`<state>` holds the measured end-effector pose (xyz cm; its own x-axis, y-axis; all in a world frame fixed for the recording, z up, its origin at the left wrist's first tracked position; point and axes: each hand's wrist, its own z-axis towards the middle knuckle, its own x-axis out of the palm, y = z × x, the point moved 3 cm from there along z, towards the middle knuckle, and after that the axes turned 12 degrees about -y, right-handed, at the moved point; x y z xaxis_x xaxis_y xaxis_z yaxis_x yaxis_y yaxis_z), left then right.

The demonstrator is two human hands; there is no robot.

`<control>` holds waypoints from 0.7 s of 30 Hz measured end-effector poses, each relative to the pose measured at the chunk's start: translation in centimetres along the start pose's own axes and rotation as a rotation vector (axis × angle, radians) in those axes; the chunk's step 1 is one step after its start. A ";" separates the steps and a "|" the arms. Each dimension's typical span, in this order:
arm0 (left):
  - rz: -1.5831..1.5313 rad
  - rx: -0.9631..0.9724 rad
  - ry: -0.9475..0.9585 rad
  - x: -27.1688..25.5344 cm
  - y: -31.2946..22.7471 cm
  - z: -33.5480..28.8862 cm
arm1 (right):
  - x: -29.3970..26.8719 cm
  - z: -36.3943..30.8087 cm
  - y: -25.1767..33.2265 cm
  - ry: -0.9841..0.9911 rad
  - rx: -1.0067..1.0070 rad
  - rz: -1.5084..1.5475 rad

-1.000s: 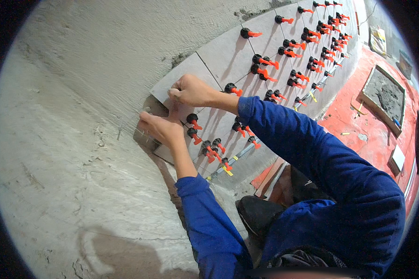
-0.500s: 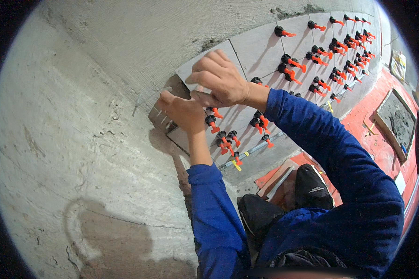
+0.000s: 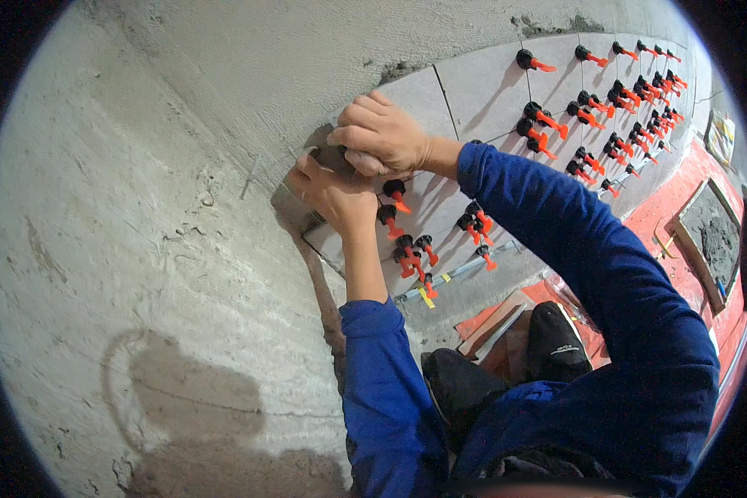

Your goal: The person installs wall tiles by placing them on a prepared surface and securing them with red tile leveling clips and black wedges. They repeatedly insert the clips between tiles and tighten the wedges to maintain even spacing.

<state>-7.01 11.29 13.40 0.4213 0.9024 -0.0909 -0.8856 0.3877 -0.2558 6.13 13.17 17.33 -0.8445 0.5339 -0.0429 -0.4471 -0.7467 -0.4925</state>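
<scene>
Both my hands meet at the left end of a tiled wall (image 3: pixel 490 95) of large grey tiles. My left hand (image 3: pixel 338 196) is bent at the tile edge with its fingers curled. My right hand (image 3: pixel 383 137) lies just above and to the right, fingers folded toward the left hand. A small dark bit shows between them, but the hands hide what they hold. Just right of my left hand, tile levelers (image 3: pixel 397 196) with black caps and orange-red handles stick out of the joints. Several more such levelers (image 3: pixel 542 120) stand along the seams farther right.
Rough grey plaster (image 3: pixel 141 207) covers the wall at left. Below the tiles runs a strip with yellow tape (image 3: pixel 427 299). At right, a mortar tray (image 3: pixel 712 232) rests on red sheeting (image 3: pixel 651 195). Near my dark shoes (image 3: pixel 556 340) lie cut strips (image 3: pixel 490 336).
My right hand has come lower and closer to my left hand, its fingers folding in. The view has shifted slightly, so the tiles appear lower and farther right.
</scene>
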 end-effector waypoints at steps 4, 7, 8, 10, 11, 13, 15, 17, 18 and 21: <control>-0.020 -0.113 0.083 0.5 0.4 -0.5 | 0.0 0.0 0.0 0.065 -0.023 -0.011; -0.023 -0.108 0.077 1.4 1.4 -1.0 | -0.4 1.1 0.9 0.070 -0.052 0.007; -0.006 -0.090 0.065 1.8 1.8 -1.2 | -0.7 1.7 1.3 0.065 -0.085 0.029; -0.138 -0.070 0.045 2.8 2.4 -1.7 | -1.3 2.7 2.3 0.051 -0.176 0.049; -0.287 -0.067 0.043 3.1 2.7 -2.1 | -1.4 3.1 2.9 0.040 -0.228 0.045; 0.032 0.131 0.065 3.7 2.6 -2.5 | -1.4 3.6 3.7 0.003 -0.311 0.034; -0.105 0.063 0.000 3.3 2.5 -2.5 | -0.8 3.5 3.6 0.036 -0.383 0.016; -0.054 -0.054 -0.029 2.5 2.5 -2.1 | -0.3 3.2 2.1 0.051 -0.327 -0.072; -0.043 -0.115 0.033 2.3 2.3 -2.0 | -0.2 3.0 1.4 0.013 -0.310 -0.120; -0.067 -0.114 0.044 1.4 1.7 -1.5 | 0.7 1.9 1.0 0.079 -0.295 -0.109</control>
<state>-7.66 12.89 11.44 0.4892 0.8650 -0.1115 -0.8282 0.4206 -0.3704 4.56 12.00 18.46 -0.7653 0.6426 -0.0377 -0.4193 -0.5420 -0.7283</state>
